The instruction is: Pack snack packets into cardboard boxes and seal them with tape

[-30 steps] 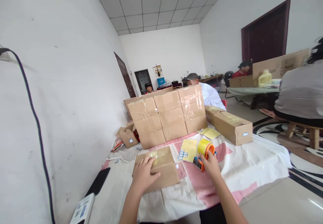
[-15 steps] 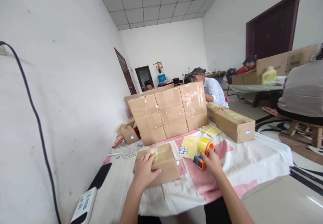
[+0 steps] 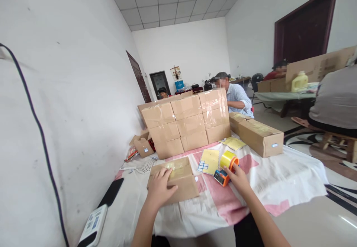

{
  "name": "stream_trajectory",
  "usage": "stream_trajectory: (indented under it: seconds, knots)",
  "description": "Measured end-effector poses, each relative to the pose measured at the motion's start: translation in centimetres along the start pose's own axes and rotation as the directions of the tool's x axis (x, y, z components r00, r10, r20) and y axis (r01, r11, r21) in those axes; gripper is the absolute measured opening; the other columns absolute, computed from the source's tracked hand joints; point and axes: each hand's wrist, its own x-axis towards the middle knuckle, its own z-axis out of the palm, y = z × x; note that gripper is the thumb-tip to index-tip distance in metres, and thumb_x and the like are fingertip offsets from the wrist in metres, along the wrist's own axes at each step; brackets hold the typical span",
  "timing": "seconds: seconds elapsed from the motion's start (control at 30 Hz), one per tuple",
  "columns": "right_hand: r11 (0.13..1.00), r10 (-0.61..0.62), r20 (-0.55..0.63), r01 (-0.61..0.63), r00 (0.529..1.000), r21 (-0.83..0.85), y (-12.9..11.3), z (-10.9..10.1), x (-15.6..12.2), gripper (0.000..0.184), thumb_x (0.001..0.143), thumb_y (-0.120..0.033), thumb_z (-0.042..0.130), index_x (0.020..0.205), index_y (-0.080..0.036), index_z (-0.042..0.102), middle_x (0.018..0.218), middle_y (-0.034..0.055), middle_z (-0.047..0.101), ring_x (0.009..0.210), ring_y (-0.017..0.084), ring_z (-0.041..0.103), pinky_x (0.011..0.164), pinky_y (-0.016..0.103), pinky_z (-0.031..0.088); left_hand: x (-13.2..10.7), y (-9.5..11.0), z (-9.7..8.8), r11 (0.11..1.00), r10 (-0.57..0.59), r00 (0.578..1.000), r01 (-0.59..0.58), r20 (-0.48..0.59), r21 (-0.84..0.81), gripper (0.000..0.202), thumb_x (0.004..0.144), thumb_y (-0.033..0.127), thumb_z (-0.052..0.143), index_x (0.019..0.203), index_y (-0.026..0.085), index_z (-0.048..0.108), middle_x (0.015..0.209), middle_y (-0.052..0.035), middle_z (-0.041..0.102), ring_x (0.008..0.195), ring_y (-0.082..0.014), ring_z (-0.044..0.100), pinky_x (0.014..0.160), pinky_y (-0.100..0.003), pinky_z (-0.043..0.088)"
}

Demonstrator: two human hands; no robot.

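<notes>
My left hand point(image 3: 160, 187) rests with its fingers spread on a small closed cardboard box point(image 3: 182, 187), over the clear tape along its top. At the right, my right hand point(image 3: 239, 178) has its thumb and fingers on the orange side of a tape dispenser point(image 3: 226, 169). The dispenser carries a wide yellow roll and has a dark blue front end; it appears to rest on the tablecloth. Beside it lies a yellow card point(image 3: 208, 161) with blue-edged white labels at one corner. A second yellow card point(image 3: 232, 143) lies farther back.
Taped cardboard boxes point(image 3: 191, 124) stand stacked across the table's back. A long carton point(image 3: 258, 133) lies at the right. To the left are a white perforated item point(image 3: 145, 166), an open small box point(image 3: 143, 146) and a black-and-white device point(image 3: 93, 223). A person point(image 3: 237, 94) sits beyond the stack.
The view has shifted slightly. My right forearm has moved a little to the right, while its fingers stay at the tape dispenser. My left hand and the box have kept their places.
</notes>
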Motion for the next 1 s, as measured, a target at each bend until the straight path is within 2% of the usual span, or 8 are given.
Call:
stream_trajectory:
  seconds: [0.1, 0.33, 0.47, 0.6, 0.67, 0.73, 0.9, 1.0]
  knots:
    - [0.998, -0.024, 0.09, 0.019, 0.996, 0.056, 0.4, 0.1, 0.0, 0.042, 0.084, -0.06, 0.053, 0.093, -0.019, 0.06, 0.089, 0.0076, 0.073, 0.085, 0.028, 0.068, 0.073, 0.034, 0.049, -0.1, 0.2, -0.2, 1.0, -0.016, 1.0, 0.016, 0.006, -0.008, 0.066, 0.078, 0.044, 0.062, 0.141, 0.023, 0.054, 0.135, -0.0087, 0.057, 0.124, -0.031, 0.049, 0.108, -0.042, 0.035]
    - [0.999, -0.013, 0.062, 0.01, 0.998, 0.046, 0.6, 0.6, 0.0, 0.042, 0.081, -0.061, 0.055, 0.09, -0.02, 0.06, 0.087, 0.0093, 0.074, 0.083, 0.03, 0.069, 0.073, 0.036, 0.05, 0.2, 0.6, -0.6, 0.999, -0.036, 0.999, 0.037, 0.034, -0.036, 0.07, 0.072, 0.043, 0.066, 0.138, 0.023, 0.057, 0.133, -0.0093, 0.058, 0.121, -0.032, 0.051, 0.105, -0.042, 0.038]
    - [1.0, 0.008, 0.035, -0.007, 0.999, -0.03, 0.6, 1.0, 0.2, 0.042, 0.08, -0.064, 0.054, 0.077, -0.022, 0.055, 0.071, 0.0075, 0.07, 0.07, 0.029, 0.066, 0.064, 0.036, 0.046, 0.5, 0.9, -1.0, 0.994, -0.075, 0.996, 0.078, 0.045, -0.077, 0.071, 0.068, 0.045, 0.072, 0.134, 0.023, 0.06, 0.129, -0.0086, 0.058, 0.12, -0.0316, 0.051, 0.105, -0.041, 0.039]
    - [0.998, 0.001, 0.039, 0.001, 0.999, -0.056, 0.6, 1.1, 0.3, 0.043, 0.079, -0.066, 0.055, 0.073, -0.024, 0.051, 0.067, 0.0061, 0.069, 0.067, 0.028, 0.066, 0.063, 0.036, 0.046, 1.5, 1.2, -1.6, 0.967, -0.136, 0.989, 0.146, 0.061, -0.211, 0.052, 0.087, 0.062, 0.05, 0.116, 0.023, 0.068, 0.121, -0.0078, 0.062, 0.116, -0.0278, 0.055, 0.102, -0.038, 0.041]
    - [1.0, 0.009, 0.022, -0.008, 1.0, -0.016, 0.5, 1.1, 0.4, 0.044, 0.078, -0.066, 0.057, 0.077, -0.022, 0.055, 0.075, 0.0082, 0.072, 0.074, 0.031, 0.068, 0.066, 0.037, 0.048, 2.3, 1.2, -1.8, 0.96, -0.157, 0.986, 0.165, 0.052, -0.226, 0.052, 0.095, 0.059, 0.035, 0.101, 0.023, 0.071, 0.113, -0.0079, 0.065, 0.111, -0.0264, 0.058, 0.099, -0.038, 0.042]
    - [0.998, 0.019, 0.015, -0.02, 1.0, 0.065, 0.4, 1.0, 0.4, 0.046, 0.076, -0.066, 0.061, 0.085, -0.02, 0.062, 0.086, 0.0112, 0.076, 0.086, 0.035, 0.071, 0.074, 0.039, 0.053, 3.1, 1.2, -1.7, 0.963, -0.17, 0.984, 0.176, 0.045, -0.202, 0.047, 0.095, 0.056, 0.037, 0.094, 0.023, 0.07, 0.111, -0.0085, 0.066, 0.109, -0.0275, 0.059, 0.095, -0.039, 0.043]
    - [0.963, 0.086, 0.051, -0.096, 0.995, 0.252, 0.3, 1.0, 0.5, 0.054, 0.075, -0.063, 0.069, 0.101, -0.016, 0.07, 0.105, 0.0147, 0.077, 0.102, 0.037, 0.071, 0.088, 0.043, 0.057, 4.5, 1.4, -1.0, 0.956, -0.247, 0.968, 0.25, 0.041, -0.151, 0.041, 0.098, 0.037, 0.033, 0.099, 0.021, 0.07, 0.118, -0.0103, 0.066, 0.112, -0.029, 0.059, 0.098, -0.042, 0.041]
    - [0.919, 0.131, 0.104, -0.16, 0.986, 0.361, 0.2, 1.0, 0.6, 0.056, 0.076, -0.062, 0.071, 0.105, -0.014, 0.071, 0.106, 0.0151, 0.076, 0.1, 0.034, 0.073, 0.087, 0.042, 0.059, 4.9, 1.9, -1.3, 0.938, -0.301, 0.952, 0.306, 0.055, -0.163, 0.046, 0.099, 0.04, 0.03, 0.099, 0.02, 0.072, 0.12, -0.0119, 0.067, 0.113, -0.0306, 0.06, 0.1, -0.043, 0.04]
